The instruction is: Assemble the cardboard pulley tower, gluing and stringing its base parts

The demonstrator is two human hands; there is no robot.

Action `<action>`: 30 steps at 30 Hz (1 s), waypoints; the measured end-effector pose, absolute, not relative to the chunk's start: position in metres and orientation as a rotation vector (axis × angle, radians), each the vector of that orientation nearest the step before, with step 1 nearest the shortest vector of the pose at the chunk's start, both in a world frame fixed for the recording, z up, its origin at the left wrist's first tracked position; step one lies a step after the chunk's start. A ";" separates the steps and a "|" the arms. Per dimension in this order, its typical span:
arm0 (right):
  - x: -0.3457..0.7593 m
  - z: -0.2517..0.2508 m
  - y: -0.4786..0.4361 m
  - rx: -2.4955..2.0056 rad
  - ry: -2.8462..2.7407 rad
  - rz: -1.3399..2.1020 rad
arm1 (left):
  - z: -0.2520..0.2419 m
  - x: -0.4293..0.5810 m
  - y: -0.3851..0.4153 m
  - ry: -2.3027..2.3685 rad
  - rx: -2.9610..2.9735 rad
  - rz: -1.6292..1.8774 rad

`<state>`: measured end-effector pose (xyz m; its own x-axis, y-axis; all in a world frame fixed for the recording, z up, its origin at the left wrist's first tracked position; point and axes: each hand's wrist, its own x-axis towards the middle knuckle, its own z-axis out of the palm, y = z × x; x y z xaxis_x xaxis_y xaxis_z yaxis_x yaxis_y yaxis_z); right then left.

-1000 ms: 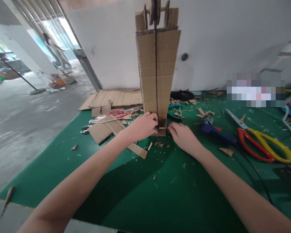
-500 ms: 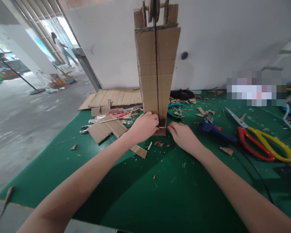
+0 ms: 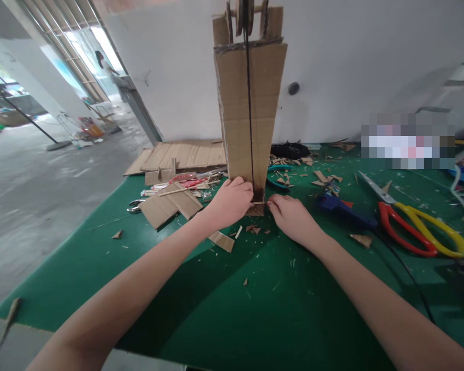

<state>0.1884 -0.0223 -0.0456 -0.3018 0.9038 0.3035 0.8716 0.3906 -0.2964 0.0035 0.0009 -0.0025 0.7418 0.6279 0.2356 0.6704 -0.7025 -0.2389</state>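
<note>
A tall cardboard tower (image 3: 248,103) stands upright on the green table, with a black string (image 3: 249,118) running down its front from a cardboard wheel (image 3: 245,18) at the top. Low at its base a thin wooden stick (image 3: 258,203) lies crosswise. My left hand (image 3: 235,200) is closed at the tower's lower left, fingertips at the stick's left end. On the other side, my right hand (image 3: 290,212) is closed in a pinch at the stick's right end. The fingertips hide both ends of the stick.
Large scissors (image 3: 413,226) and a blue glue gun (image 3: 344,210) with a cord lie to the right. Cardboard pieces (image 3: 170,203) and sticks lie left; flat cardboard sheets (image 3: 185,154) are behind. Teal-handled pliers (image 3: 278,184) rest behind my right hand. A person (image 3: 106,67) is far back.
My hands hold nearly the same place at the tower's base. The distant person has moved to the right, partly behind the wall edge.
</note>
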 end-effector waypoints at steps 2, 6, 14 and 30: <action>0.188 -0.046 -0.022 -1.530 -2.235 0.107 | -0.003 0.004 0.001 -1.049 -2.639 -0.226; 0.188 -0.046 -0.022 -1.536 -2.231 0.113 | -0.005 0.006 0.000 -1.095 -2.617 -0.266; 0.189 -0.045 -0.023 -1.538 -2.243 0.116 | -0.002 0.001 0.004 -1.083 -2.652 -0.248; 0.188 -0.044 -0.024 -1.541 -2.241 0.116 | -0.003 0.004 0.000 -1.042 -2.643 -0.211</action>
